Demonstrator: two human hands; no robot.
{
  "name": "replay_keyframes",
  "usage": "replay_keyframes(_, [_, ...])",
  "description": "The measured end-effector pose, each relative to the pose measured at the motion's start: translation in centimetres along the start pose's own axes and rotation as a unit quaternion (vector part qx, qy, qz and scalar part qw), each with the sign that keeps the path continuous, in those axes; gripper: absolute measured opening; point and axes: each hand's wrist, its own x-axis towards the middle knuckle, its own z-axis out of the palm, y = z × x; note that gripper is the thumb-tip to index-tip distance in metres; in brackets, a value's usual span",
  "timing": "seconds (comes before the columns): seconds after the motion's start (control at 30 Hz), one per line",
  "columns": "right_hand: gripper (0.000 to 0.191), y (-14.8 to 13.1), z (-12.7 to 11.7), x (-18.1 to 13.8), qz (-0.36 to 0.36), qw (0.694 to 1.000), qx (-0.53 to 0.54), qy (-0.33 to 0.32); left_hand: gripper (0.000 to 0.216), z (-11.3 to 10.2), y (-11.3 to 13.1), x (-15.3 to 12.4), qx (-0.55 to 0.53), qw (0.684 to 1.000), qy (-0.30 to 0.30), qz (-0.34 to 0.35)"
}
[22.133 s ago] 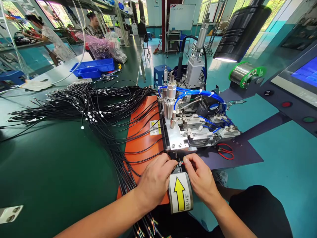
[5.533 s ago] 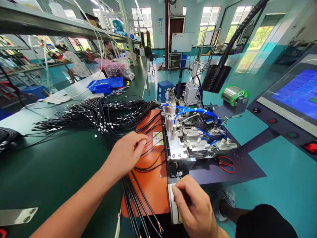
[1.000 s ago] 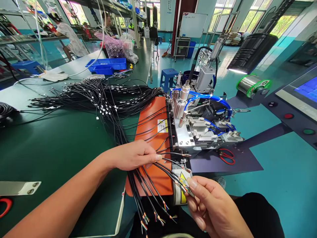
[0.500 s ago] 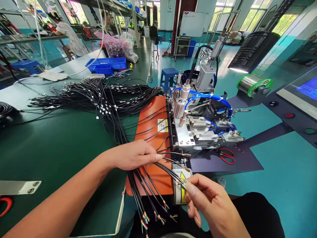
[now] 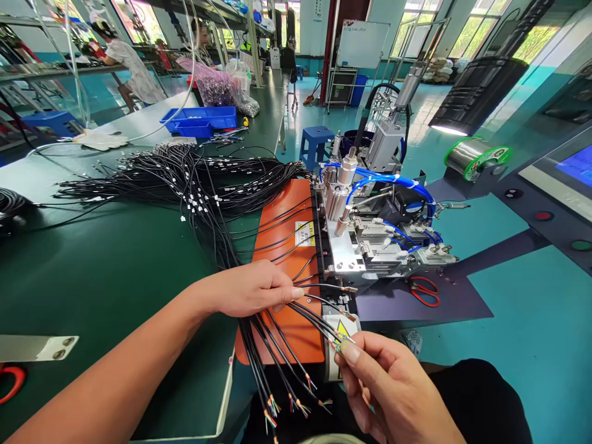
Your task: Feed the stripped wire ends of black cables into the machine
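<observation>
My left hand [image 5: 259, 288] is closed around several black cables [image 5: 319, 320], above the orange plate [image 5: 277, 246]. Lower right, my right hand [image 5: 383, 382] pinches the ends of those cables between thumb and fingers, where small green parts and thin coloured wires show. Beneath my left hand, more black cables [image 5: 261, 351] hang over the plate's front edge, their stripped ends fanned into coloured wires. Single cables run across the plate toward the metal machine [image 5: 345, 246] with blue air tubes. One cable with a bare brownish end lies just beyond my left thumb.
A large heap of black cables [image 5: 185, 179] with white tags lies on the green table [image 5: 115, 277]. Red-handled scissors [image 5: 424, 291] rest right of the machine. A solder spool [image 5: 476, 157] and a black lamp [image 5: 478, 95] stand at right. A person [image 5: 132, 65] sits far left.
My right fingers have shifted slightly left and closed further over the cable ends, so more of the green parts shows. My left hand keeps its place and grip.
</observation>
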Motion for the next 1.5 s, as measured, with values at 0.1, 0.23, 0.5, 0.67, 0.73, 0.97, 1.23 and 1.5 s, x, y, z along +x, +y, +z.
replay_keyframes(0.1, [0.043,0.1,0.1,0.0,0.003,1.000,0.012,0.000,0.048,0.0,-0.1,0.0,-0.001,1.000,0.002,0.001])
replay_keyframes(0.23, [0.043,0.2,-0.2,-0.1,-0.020,0.999,-0.029,-0.003,0.047,0.0,-0.2,-0.1,0.001,1.000,0.005,0.011])
replay_keyframes(0.5, [0.043,-0.1,-2.3,0.6,-0.160,0.966,-0.166,0.114,0.047,-0.4,-0.3,-0.3,-0.001,0.999,-0.008,0.040])
replay_keyframes(0.67, [0.039,-0.2,-2.1,1.0,-0.156,0.976,-0.132,0.076,0.047,-0.4,-0.4,-0.4,-0.001,0.999,-0.016,0.031])
replay_keyframes(0.73, [0.040,-0.2,-1.9,1.1,-0.149,0.980,-0.112,0.069,0.048,-0.4,-0.4,-0.4,0.003,0.999,-0.016,0.029])
replay_keyframes(0.97, [0.042,-0.5,-1.6,0.9,-0.143,0.983,-0.085,0.071,0.049,-0.4,-0.2,-0.2,-0.006,0.999,-0.017,0.032])
replay_keyframes(1.23, [0.043,-0.1,-1.3,1.6,-0.164,0.980,-0.071,0.086,0.043,-1.5,-0.7,-1.6,-0.031,0.999,0.000,0.045])
replay_keyframes(1.5, [0.019,3.0,-2.0,4.9,-0.510,0.767,-0.380,0.087,0.024,-10.7,0.8,-1.8,0.027,0.897,0.437,0.063])
